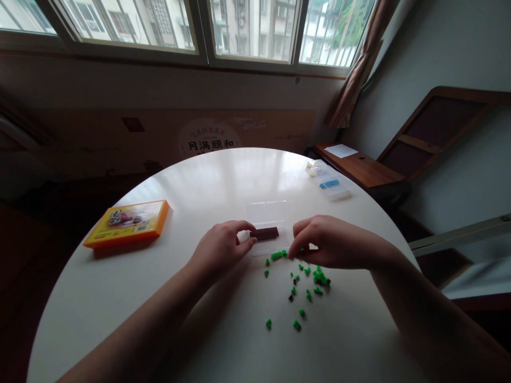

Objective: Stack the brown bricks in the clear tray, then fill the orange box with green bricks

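Observation:
An open clear plastic case (266,211) lies on the table with its lid folded back. A dark brown ridged block (264,233) rests in it. My left hand (223,246) has thumb and forefinger closed around the case's left end, beside the block's end. Just to the right of the case, my right hand (319,242) is pinched with fingertips down near the tabletop. Whatever is between those fingertips is hidden. A short green ridged strip (277,256) lies at the case's front edge, near the right fingertips. Small green pieces (319,276) are scattered in front, several heaped below the right hand.
The round white table (191,330) bears an orange-edged box (128,222) at the left. Toward the back right lies another clear case (330,180) with a blue item. Beyond are a wooden stand (359,167) with paper, a curtain (355,80) and windows.

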Motion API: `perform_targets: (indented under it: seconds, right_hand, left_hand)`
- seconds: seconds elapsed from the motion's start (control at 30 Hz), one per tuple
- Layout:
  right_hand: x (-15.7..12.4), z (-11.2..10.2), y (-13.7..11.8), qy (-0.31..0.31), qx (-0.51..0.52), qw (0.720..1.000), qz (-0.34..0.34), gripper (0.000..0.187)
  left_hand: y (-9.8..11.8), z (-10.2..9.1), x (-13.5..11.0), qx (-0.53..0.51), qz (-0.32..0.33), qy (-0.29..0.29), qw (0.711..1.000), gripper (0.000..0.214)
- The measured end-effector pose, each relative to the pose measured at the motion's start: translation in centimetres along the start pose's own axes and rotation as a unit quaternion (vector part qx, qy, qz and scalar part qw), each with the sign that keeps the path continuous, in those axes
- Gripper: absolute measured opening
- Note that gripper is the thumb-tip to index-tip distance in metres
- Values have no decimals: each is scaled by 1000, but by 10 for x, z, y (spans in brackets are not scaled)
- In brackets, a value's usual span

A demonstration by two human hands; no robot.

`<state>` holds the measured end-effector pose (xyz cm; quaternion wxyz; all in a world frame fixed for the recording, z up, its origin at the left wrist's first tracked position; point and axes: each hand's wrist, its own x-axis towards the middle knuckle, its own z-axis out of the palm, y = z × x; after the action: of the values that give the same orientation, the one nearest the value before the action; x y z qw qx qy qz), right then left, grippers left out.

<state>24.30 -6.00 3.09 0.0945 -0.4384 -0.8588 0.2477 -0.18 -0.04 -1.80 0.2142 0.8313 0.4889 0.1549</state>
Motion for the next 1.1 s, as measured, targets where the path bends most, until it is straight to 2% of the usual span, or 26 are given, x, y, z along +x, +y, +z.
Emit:
perform_targets:
  seconds: [0.1,0.3,0.53,0.9,1.1]
  right_hand:
    - [-2,3,-7,-68,-3,998,-14,26]
    - [6,14,-5,-110,-31,993,-31,24]
    - [10,19,-2,-121,-54,991,-31,22]
    - [8,22,-9,-89,-85,992,-30,17]
    - [8,23,-11,-97,-86,991,-31,17]
  left_hand:
    - [-2,0,0,0,-1,1,1000,29]
    - [-2,-1,0,-7,-9,-7,1000,31]
    - [-2,0,0,-6,-3,-2,1000,32]
    - [-1,0,-1,-6,-2,-3,1000,29]
    - [0,1,-2,-6,-1,-4,1000,29]
